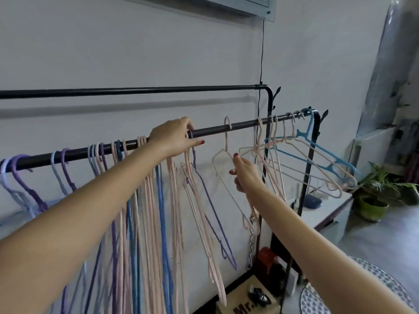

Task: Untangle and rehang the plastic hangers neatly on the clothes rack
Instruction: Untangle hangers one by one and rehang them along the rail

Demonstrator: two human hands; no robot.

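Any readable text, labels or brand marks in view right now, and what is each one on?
"Mr." on the brown box on the floor below the rack; the letters after it are hidden by a dark object lying on the box.
No other readable text: none shows on the hangers, the rack or the wall unit.

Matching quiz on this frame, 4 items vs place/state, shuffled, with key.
Items:
1. left hand
2. right hand
3. blue hanger
4. potted plant

Places/states:
A. on the floor at right
B. hooked at the far right end of the front rail
C. on the front rail, by a purple hook
D. at a lone pink hanger, below the rail

Pairs: 1-C, 2-D, 3-B, 4-A
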